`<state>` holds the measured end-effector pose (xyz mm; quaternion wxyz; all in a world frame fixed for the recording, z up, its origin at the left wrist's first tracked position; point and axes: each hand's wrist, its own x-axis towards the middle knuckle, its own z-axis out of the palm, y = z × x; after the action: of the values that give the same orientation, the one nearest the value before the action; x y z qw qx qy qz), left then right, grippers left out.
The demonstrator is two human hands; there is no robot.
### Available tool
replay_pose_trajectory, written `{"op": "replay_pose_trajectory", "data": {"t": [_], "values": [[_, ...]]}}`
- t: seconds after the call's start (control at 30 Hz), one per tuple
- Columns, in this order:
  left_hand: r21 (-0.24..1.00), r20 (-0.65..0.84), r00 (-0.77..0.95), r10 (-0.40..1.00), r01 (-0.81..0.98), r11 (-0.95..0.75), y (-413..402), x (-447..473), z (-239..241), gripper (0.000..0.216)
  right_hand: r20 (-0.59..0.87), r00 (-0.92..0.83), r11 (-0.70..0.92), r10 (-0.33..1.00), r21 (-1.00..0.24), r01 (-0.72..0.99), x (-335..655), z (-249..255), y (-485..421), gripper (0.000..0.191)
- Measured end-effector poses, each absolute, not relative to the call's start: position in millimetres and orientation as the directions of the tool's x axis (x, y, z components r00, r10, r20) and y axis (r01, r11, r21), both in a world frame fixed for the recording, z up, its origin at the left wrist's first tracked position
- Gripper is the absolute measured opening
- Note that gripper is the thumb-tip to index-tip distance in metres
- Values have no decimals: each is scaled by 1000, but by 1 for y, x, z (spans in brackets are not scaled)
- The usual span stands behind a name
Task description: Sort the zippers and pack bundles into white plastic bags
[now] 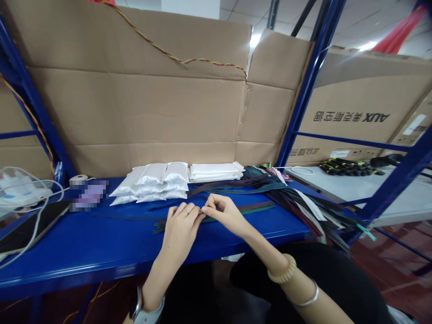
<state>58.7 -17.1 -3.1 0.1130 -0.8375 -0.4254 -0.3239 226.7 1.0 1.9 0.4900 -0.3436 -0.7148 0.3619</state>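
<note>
My left hand (180, 227) and my right hand (223, 212) meet over the blue shelf, fingertips pinched together. Between them they grip a dark green fabric strip that looks like a zipper (212, 219); the exact pinch point is hidden by the fingers. Its loose ends lie flat on the shelf, one left of my left hand, and a green and brown stretch (258, 208) right of my right hand. A large bundle of similar long strips (290, 195), in dark green, maroon, grey and white, spreads to the right and hangs over the shelf's front edge.
Stacked white packets (158, 180) and flat white bags (216, 171) stand behind my hands. A phone-like dark slab (33, 227), white cables and a tape roll (78, 179) lie left. Blue posts (305, 81) and a cardboard wall (151, 108) enclose the blue shelf (91, 245).
</note>
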Motion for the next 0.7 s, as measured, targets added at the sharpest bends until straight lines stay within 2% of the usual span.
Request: {"op": "replay_pose_trajectory", "data": {"t": [0.17,0.37,0.6,0.7], "values": [[-20,657,472,587,790,-613,-13,56,-5,24,499,-246,545,831,-818,183,224,-1,2,22],[-87,633,489,601,815,-572,-4,43,-5,23,548,-212,587,809,-761,275,231,6,3,19],[-90,659,378,651,898,-430,7,1,7,26,608,37,588,793,-780,214,278,28,14,28],[-86,678,308,667,935,-345,10,-22,11,26,668,176,616,723,-739,273,312,46,8,30]]}}
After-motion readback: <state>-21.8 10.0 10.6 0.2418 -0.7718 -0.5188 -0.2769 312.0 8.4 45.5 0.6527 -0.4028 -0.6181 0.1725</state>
